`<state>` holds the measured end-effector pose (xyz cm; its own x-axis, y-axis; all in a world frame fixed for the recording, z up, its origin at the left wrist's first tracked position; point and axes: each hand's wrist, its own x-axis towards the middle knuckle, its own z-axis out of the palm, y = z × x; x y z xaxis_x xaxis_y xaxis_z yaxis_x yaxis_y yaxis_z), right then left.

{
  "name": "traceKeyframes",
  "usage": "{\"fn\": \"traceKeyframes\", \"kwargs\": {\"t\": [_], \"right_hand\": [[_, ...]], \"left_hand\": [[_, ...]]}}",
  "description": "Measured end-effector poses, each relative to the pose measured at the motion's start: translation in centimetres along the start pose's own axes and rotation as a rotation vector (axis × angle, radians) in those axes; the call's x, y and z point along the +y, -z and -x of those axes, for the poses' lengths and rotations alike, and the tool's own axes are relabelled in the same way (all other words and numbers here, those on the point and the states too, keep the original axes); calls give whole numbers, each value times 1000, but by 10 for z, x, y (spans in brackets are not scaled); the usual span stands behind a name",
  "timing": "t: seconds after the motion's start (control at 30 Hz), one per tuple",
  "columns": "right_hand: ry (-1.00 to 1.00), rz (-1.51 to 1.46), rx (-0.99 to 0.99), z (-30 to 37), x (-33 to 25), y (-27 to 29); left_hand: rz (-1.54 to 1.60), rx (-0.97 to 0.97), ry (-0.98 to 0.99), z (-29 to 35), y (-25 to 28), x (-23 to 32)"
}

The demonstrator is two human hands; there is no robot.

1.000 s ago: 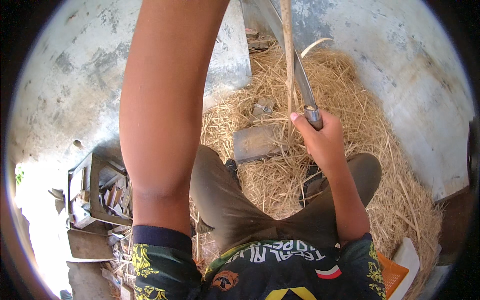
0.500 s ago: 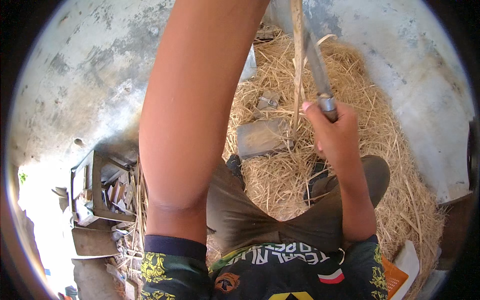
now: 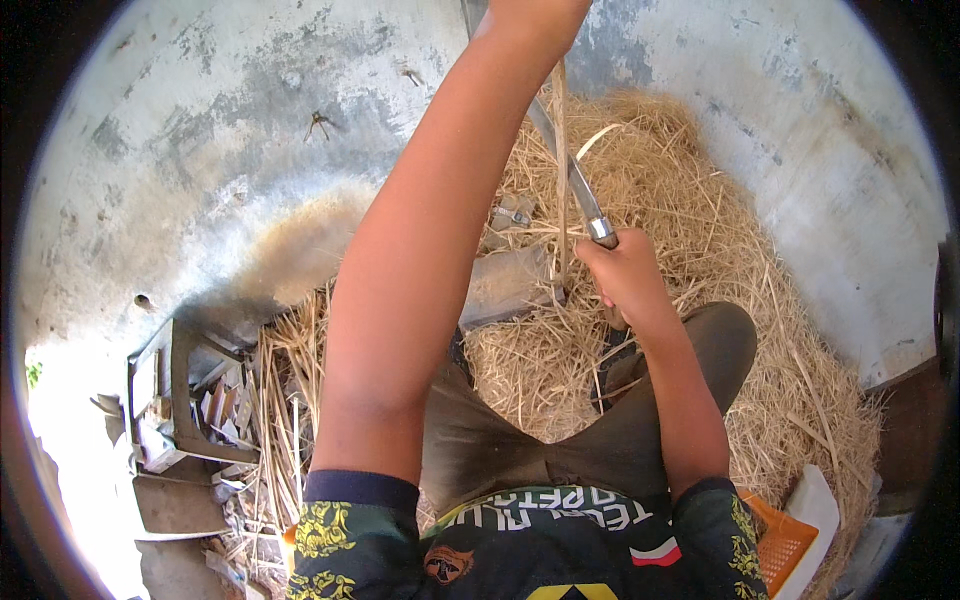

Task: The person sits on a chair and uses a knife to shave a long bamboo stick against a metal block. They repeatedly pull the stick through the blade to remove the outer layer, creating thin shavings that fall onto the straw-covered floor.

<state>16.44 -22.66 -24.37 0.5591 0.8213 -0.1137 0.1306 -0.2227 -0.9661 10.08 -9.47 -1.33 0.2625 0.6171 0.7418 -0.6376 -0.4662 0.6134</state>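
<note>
R hand [image 3: 627, 272] wrapped round knife [image 3: 581, 187] handle, blade angled up-left. L hand [image 3: 548, 14] cut off at top edge, can't tell grip. Pale strip [image 3: 561, 190] approx upright, lower end nr wood block [image 3: 505, 283].

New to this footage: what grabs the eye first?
Probably the bare left arm, running up the middle of the view to the left hand, partly cut off by the top edge. Then the long, silver-collared metal knife, gripped in the right hand right of centre, beside a thin, pale-tan upright strip. Behind and to the right spreads a large, straw-coloured heap of fine strands.
</note>
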Motion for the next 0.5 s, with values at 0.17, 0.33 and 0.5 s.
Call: {"fn": "traceKeyframes", "kwargs": {"t": [0.17, 0.33, 0.5], "right_hand": [[-245, -469, -290, -5, -4, 10], [169, -107, 137, 6, -35, 4], [222, 271, 277, -3, 7, -4]], "left_hand": [[73, -18, 2, 2, 2, -5], [-34, 40, -49, 1, -3, -4], [-234, 149, -98, 7, -17, 2]]}}
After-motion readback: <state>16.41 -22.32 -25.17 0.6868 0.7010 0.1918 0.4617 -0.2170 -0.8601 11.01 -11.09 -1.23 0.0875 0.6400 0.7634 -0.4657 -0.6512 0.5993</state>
